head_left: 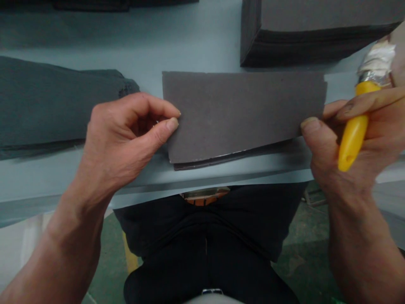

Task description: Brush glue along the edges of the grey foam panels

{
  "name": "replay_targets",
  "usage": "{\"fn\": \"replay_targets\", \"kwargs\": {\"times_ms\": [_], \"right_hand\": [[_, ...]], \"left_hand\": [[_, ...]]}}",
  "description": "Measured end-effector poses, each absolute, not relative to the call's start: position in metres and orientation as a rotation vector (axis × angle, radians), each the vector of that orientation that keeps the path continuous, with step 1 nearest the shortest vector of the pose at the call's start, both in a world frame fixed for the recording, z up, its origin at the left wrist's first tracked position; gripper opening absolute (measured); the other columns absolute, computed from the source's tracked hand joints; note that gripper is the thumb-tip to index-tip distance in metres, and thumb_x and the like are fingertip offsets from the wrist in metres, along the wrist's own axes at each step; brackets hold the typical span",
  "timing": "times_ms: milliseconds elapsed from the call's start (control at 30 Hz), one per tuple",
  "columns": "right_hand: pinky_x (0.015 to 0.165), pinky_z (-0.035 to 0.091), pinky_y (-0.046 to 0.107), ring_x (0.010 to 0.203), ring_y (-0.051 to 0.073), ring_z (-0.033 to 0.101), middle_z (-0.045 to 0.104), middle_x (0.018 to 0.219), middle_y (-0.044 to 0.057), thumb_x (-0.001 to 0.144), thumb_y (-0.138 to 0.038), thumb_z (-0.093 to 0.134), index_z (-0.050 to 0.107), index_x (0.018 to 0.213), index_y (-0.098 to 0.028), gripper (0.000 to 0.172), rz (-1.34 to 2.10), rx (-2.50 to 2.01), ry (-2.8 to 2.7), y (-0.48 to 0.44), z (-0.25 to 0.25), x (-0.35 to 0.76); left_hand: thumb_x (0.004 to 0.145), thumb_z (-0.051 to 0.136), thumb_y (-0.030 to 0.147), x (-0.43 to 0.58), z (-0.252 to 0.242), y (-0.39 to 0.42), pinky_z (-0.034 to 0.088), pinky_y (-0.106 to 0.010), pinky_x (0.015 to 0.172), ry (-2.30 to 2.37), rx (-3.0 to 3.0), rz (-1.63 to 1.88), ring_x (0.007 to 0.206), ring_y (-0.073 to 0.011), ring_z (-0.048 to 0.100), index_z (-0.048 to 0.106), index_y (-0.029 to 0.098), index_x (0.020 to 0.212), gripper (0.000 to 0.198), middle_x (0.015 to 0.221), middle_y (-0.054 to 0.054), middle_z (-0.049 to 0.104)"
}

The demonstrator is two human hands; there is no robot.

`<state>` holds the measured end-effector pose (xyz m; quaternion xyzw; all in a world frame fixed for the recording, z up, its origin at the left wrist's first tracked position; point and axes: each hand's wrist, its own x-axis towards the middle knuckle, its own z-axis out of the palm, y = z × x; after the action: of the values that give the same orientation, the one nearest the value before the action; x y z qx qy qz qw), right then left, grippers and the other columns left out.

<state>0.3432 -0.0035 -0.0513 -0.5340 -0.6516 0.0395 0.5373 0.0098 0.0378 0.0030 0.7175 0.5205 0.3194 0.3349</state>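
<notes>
A dark grey rectangular sheet (243, 114) lies over the pale table's front part, with another dark layer showing under its lower edge. My left hand (133, 131) is closed at its left edge, thumb and forefinger pinching the side. At the right end, the thumb of my right hand (357, 122) rests on top of the sheet with fingers behind it. That same hand also carries a brush (354, 131) with a yellow handle, tucked between the fingers. Its head points up and away, and looks wrapped in whitish material.
A thick stack of dark grey sheets (325, 38) stands at the back right. Folded dark green-grey cloth-like material (47, 101) lies at the left. Dark items (91, 4) sit along the far edge. The table's front edge (152, 185) runs close to my body.
</notes>
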Motion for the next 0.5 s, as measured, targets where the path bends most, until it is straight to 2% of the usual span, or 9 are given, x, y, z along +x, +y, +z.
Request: {"fn": "replay_targets", "kwargs": {"times_ms": [100, 300, 500], "right_hand": [[0.060, 0.045, 0.037, 0.060, 0.017, 0.055, 0.051, 0.077, -0.004, 0.076, -0.043, 0.087, 0.054, 0.090, -0.029, 0.039, 0.096, -1.243, -1.554, -0.003, -0.053, 0.344], [0.062, 0.049, 0.036, 0.061, 0.016, 0.056, 0.055, 0.075, -0.004, 0.069, -0.052, 0.089, 0.053, 0.088, -0.028, 0.047, 0.076, -1.325, -1.497, -0.003, -0.055, 0.347], [0.070, 0.050, 0.039, 0.069, 0.019, 0.062, 0.058, 0.080, -0.001, 0.071, -0.050, 0.086, 0.056, 0.091, -0.026, 0.043, 0.081, -1.302, -1.480, -0.006, -0.063, 0.350]], "left_hand": [[0.089, 0.078, 0.027, 0.008, 0.002, 0.038, 0.045, -0.032, 0.058, 1.319, 1.894, 0.832, 0.065, -0.0144, 0.062, 0.082, 0.024, 0.097, 0.009, 0.082, 0.000, 0.076], [0.089, 0.080, 0.028, 0.008, 0.004, 0.040, 0.052, -0.033, 0.061, 1.339, 1.899, 0.829, 0.066, -0.0162, 0.062, 0.084, 0.025, 0.096, 0.008, 0.082, -0.002, 0.076], [0.090, 0.078, 0.024, 0.008, 0.002, 0.040, 0.048, -0.024, 0.060, 1.304, 1.894, 0.842, 0.068, -0.0112, 0.061, 0.083, 0.023, 0.096, 0.008, 0.082, 0.002, 0.075]]}}
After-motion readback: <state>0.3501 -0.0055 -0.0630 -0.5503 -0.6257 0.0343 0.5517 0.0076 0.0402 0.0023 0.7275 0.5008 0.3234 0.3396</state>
